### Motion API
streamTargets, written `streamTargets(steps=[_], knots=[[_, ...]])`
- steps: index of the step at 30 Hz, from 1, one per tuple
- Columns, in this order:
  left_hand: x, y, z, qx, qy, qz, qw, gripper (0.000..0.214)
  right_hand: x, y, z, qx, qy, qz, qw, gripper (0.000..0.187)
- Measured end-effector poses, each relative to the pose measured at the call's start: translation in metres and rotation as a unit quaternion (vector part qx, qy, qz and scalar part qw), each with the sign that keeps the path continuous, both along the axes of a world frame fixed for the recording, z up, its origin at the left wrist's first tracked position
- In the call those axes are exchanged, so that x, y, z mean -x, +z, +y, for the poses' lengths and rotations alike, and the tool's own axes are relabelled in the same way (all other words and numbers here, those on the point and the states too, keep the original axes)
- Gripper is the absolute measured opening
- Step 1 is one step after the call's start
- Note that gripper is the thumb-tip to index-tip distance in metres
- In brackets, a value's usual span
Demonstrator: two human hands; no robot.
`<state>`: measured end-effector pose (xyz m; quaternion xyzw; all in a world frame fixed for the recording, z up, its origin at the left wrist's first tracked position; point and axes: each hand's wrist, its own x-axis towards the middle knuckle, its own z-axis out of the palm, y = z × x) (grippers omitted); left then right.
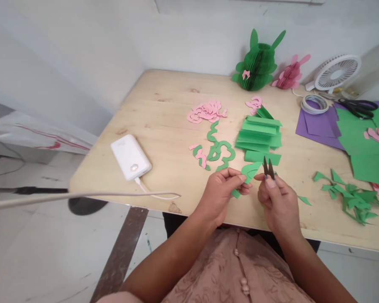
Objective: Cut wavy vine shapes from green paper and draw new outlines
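Between the thumb and fingers of my left hand (222, 191) is a piece of green paper (251, 170), with a curved cut line showing on it. My right hand (278, 201) is closed around a small pair of scissors (268, 167), whose dark blades point away from me and stand slightly apart. The blades are just right of the paper and do not appear to touch it. Beyond my hands lie folded green paper strips (258, 132). Curvy green cut-outs (222, 152) rest to the left of the strips, near a heap of pink cut-outs (207, 111).
Green paper scraps (355, 198) lie at the right. Purple sheets (317, 124), tape rolls (314, 104), black-handled scissors (358, 108) and a white fan (336, 72) are behind them. Green (258, 63) and pink (290, 75) paper figures stand by the wall. A white power bank (131, 157) trails a cable.
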<state>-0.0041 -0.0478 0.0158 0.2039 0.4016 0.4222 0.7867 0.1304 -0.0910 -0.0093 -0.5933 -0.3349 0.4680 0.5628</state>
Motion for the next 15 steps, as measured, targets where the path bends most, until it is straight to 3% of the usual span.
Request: streamTargets(steps=[10, 15], knots=[[0.005, 0.006, 0.003, 0.002, 0.013, 0.001, 1.000, 0.019, -0.005, -0.012, -0.023, 0.075, 0.052, -0.003, 0.996, 0.035], [0.006, 0.006, 0.003, -0.005, 0.007, 0.006, 1.000, 0.020, -0.004, -0.012, -0.023, 0.073, 0.067, -0.009, 0.995, 0.036]])
